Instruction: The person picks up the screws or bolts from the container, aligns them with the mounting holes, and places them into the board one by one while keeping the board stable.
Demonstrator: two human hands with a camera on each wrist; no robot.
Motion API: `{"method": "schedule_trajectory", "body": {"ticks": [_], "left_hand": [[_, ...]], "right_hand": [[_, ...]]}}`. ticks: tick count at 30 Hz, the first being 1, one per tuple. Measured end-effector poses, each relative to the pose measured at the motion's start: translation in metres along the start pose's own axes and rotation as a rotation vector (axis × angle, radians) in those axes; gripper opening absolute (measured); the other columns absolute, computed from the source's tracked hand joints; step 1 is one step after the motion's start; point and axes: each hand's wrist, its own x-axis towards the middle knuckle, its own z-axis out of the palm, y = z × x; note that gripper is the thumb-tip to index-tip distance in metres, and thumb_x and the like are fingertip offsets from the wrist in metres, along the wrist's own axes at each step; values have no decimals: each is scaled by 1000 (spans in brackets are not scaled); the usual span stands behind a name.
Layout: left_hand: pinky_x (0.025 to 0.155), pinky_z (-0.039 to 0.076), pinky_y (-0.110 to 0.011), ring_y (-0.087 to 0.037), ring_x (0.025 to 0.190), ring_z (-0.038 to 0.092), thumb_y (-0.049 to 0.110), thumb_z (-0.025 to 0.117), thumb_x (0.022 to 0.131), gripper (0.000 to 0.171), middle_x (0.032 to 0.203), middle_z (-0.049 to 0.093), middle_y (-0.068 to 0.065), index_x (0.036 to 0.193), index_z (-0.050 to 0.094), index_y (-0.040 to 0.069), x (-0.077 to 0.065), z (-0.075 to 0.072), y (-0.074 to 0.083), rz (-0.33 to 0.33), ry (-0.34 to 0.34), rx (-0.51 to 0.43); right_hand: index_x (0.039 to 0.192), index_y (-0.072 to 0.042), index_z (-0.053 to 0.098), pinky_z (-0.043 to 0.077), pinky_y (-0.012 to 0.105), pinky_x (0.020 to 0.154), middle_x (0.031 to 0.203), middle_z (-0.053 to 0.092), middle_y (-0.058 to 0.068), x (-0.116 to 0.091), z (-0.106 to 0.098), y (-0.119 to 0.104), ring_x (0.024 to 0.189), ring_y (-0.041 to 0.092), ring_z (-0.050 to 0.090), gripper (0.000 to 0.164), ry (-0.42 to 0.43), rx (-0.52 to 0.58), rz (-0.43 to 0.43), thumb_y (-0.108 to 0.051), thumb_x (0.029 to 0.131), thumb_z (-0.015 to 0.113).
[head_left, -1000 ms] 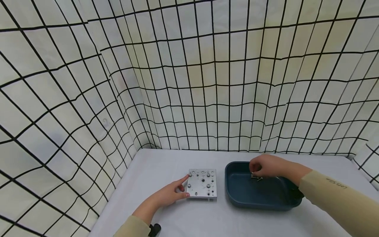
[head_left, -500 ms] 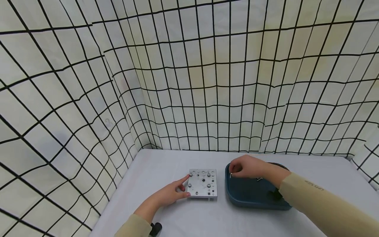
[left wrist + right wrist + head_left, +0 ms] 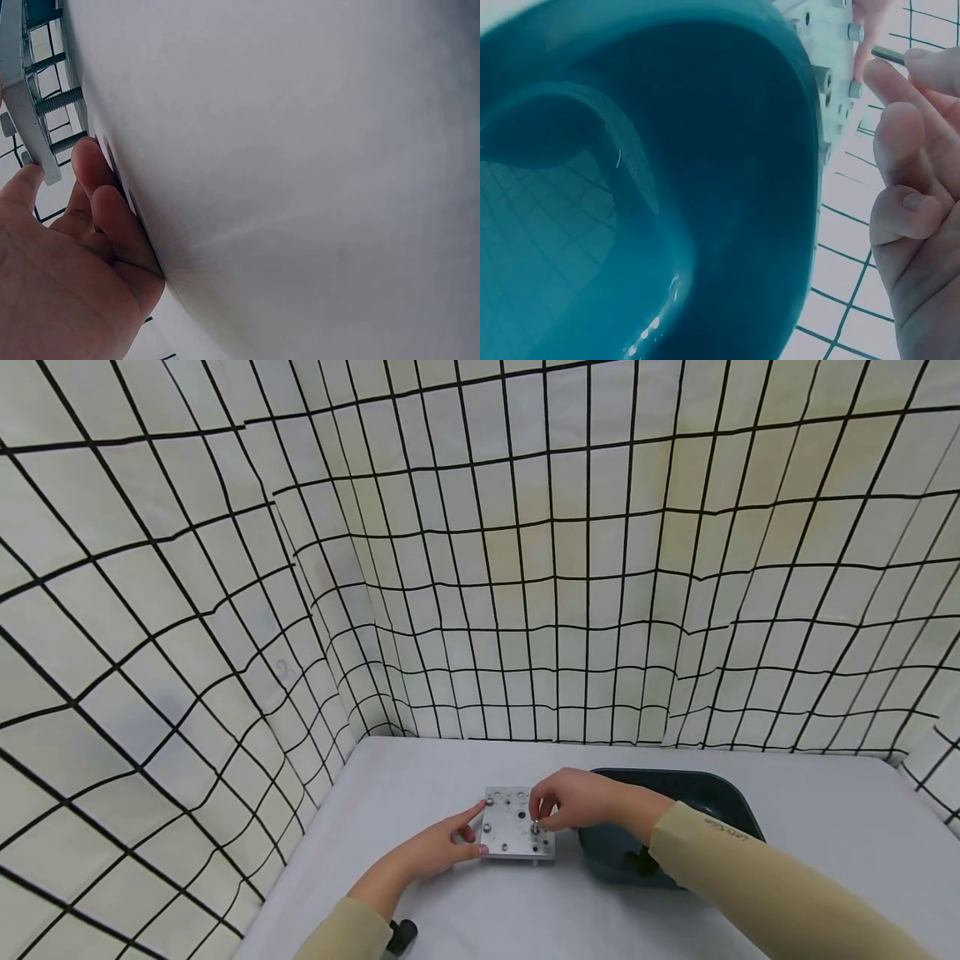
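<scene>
A square silver metal plate with holes and several screw heads sits on the white table. Threaded shanks stick out under it in the left wrist view. My left hand holds the plate's left edge, index finger at the far corner and thumb at the near one; its other fingers are curled. My right hand is over the plate's right side, pinching a small metal screw between thumb and index finger. In the head view, the fingers partly hide that screw and the plate's far right corner.
A dark teal tray stands just right of the plate, partly behind my right forearm. A black object shows by my left sleeve. White sheeting with black netting closes off the back and left.
My right hand has moved left from the tray to above the plate, carrying the screw. The left hand stays at the plate's left edge.
</scene>
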Motion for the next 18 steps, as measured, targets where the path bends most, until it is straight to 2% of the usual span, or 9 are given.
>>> {"method": "schedule_trajectory", "body": {"ticks": [7,18], "left_hand": [[68,43,-34,-17,76,52,46,73,88,82,109,54,-1,157,32,28,0,-1,2,6,-8,-16],[68,42,-35,-18,78,51,47,73,87,82,108,53,0,156,32,30,1,0,1,-4,-4,-17]], "right_hand": [[89,-28,71,50,26,67,84,62,-17,8,9,2,77,5,57,9,-29,-71,-24,-19,90,71],[85,-25,71,47,24,67,79,60,-14,12,12,-4,73,6,53,9,-86,-136,-35,-17,89,73]]}}
